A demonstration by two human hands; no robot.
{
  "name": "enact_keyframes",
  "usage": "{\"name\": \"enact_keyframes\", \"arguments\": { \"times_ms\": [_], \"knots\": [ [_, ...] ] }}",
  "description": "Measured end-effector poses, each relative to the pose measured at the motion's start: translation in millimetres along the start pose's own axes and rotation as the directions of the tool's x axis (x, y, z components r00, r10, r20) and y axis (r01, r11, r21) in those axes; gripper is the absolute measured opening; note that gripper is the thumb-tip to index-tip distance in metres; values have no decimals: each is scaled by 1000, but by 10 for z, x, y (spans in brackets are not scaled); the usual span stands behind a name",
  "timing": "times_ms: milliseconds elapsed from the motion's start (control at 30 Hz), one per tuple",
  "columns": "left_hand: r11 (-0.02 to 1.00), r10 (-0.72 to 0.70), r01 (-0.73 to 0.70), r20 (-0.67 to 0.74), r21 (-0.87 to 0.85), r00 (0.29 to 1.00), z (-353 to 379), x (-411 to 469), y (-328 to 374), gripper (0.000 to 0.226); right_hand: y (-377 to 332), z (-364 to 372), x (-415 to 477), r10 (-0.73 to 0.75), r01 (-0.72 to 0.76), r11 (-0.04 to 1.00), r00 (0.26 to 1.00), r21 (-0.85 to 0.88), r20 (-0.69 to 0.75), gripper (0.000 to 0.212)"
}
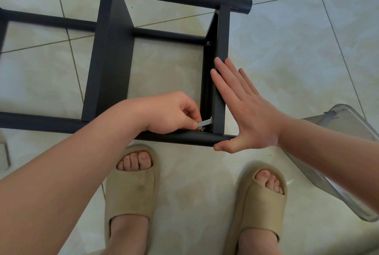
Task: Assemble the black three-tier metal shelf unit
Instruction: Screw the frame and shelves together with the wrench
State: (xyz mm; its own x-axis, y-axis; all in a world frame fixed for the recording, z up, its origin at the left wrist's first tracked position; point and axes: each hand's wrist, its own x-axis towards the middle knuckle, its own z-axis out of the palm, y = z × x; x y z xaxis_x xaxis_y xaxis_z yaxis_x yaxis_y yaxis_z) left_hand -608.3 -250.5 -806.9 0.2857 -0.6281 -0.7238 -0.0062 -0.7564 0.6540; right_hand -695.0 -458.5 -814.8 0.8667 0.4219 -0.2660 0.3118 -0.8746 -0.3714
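The left hand pinches a small wrench; the flat right hand should hold the shelf steady.

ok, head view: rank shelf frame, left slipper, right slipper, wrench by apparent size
1. shelf frame
2. left slipper and right slipper: look alike, not ranked
3. wrench: smallest, partly hidden in the left hand

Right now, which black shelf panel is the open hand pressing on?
The rightmost end panel: the right hand lies flat against it, the left hand holds a wrench at its near corner. The middle panel stands untouched.
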Motion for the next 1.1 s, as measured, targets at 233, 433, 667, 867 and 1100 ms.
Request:
{"name": "enact_keyframes", "arguments": {
  "times_ms": [233, 433, 667, 867, 1100],
  "knots": [
    [999, 17, -21, -125, -36, 992, -96, -20, 33, 11, 0, -4, 1, -1, 1, 1000, 1000, 3, 0, 133],
    [917, -74, 17, -129, -399, 989, 86, 64, 115, 5, 1, 3, 5, -4, 4, 1000, 1000, 2, -4, 133],
    [843, -187, 13, -270, -538, 944, 163, 166, 123, 12, -11, 0, 16, -5, 5, 1000, 1000, 6, -8, 132],
    [767, -219, -32, -309, -641, 925, 153, 168, 163, 7, -18, -6, 27, -2, 2, 1000, 1000, 10, -7, 132],
    [780, -209, 0, -260, -626, 943, 133, 139, 170, 3, -24, 6, 38, -5, 5, 1000, 1000, 12, -19, 132]
  ]
}}
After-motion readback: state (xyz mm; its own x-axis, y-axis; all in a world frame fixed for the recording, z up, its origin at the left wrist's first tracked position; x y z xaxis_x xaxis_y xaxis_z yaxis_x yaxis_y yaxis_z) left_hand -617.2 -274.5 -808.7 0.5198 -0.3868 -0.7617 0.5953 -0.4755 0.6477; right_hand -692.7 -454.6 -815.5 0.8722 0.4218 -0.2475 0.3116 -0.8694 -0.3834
